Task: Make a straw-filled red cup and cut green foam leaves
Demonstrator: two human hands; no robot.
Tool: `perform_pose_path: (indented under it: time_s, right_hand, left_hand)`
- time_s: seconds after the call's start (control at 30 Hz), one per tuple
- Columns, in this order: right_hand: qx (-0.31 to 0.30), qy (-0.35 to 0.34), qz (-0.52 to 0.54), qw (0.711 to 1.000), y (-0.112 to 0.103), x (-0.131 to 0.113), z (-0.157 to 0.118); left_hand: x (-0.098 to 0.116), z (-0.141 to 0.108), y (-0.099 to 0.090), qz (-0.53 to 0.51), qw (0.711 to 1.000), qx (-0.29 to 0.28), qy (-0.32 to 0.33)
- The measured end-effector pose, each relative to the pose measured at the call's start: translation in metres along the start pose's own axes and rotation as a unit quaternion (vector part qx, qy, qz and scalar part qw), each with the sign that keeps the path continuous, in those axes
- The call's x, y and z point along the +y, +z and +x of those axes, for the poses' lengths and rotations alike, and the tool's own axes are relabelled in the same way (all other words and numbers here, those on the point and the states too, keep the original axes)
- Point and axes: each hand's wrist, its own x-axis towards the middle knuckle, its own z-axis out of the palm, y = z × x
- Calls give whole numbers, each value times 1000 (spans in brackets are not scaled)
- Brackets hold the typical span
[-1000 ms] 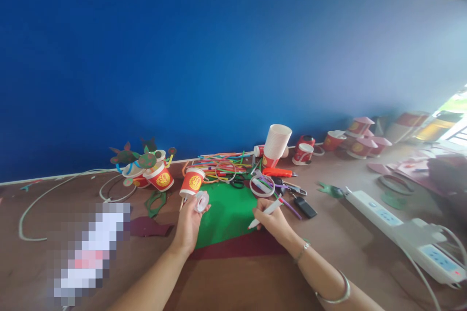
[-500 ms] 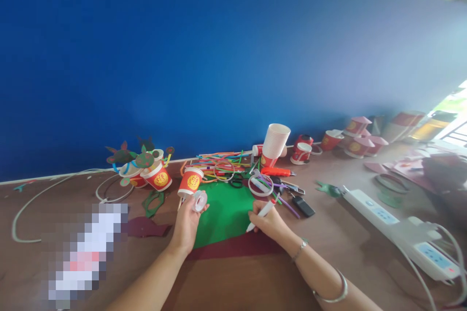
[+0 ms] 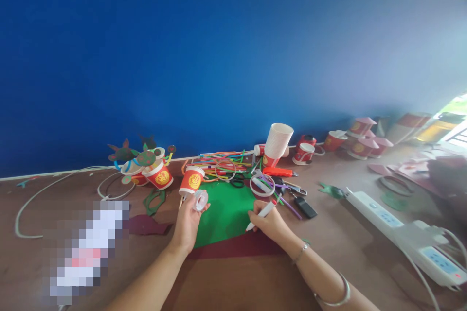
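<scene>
My left hand [image 3: 188,223] is closed on a small roll of clear tape [image 3: 200,200], held up over the left edge of a green sheet [image 3: 222,209]. Just beyond it, a red and white paper cup [image 3: 191,181] rests upside down. In my right hand [image 3: 268,221] is a white marker [image 3: 262,213] with a red end, gripped like a pen, its tip pointing down and left near the right side of the green sheet. A dark red sheet [image 3: 233,248] lies partly beneath the green one.
Behind the sheets lie colourful pipe cleaners [image 3: 222,163], a tape ring [image 3: 261,185], an orange utility knife [image 3: 279,172] and a stack of paper cups [image 3: 278,141]. A power strip [image 3: 379,214] stretches along the right. Cup figures [image 3: 158,175] stand at left, before the blue wall [image 3: 204,58].
The view has shifted slightly, so the table objects sit a little further right. Both hands keep nearly the same pose, still holding the tape roll and the marker.
</scene>
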Motion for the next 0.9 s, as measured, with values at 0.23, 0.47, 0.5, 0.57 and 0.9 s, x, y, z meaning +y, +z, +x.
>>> perform_pose_path:
  time_s: [0.23, 0.47, 0.5, 0.57, 0.9]
  right_hand:
    - [20, -6, -9, 1000, 2, -1, 0]
    - [47, 4, -8, 999, 2, -4, 2]
    - [53, 3, -9, 999, 2, -4, 2]
    - [64, 1, -12, 998, 2, -4, 2]
    - [80, -14, -18, 997, 2, 2, 3]
  left_hand:
    - [0, -1, 0, -4, 1000, 1, -6]
    - [1, -1, 1, 0, 1000, 0, -3]
    - [1, -1, 1, 0, 1000, -1, -3]
    - [1, -2, 1, -2, 1000, -3, -2]
    - [1, -1, 0, -5, 1000, 2, -7]
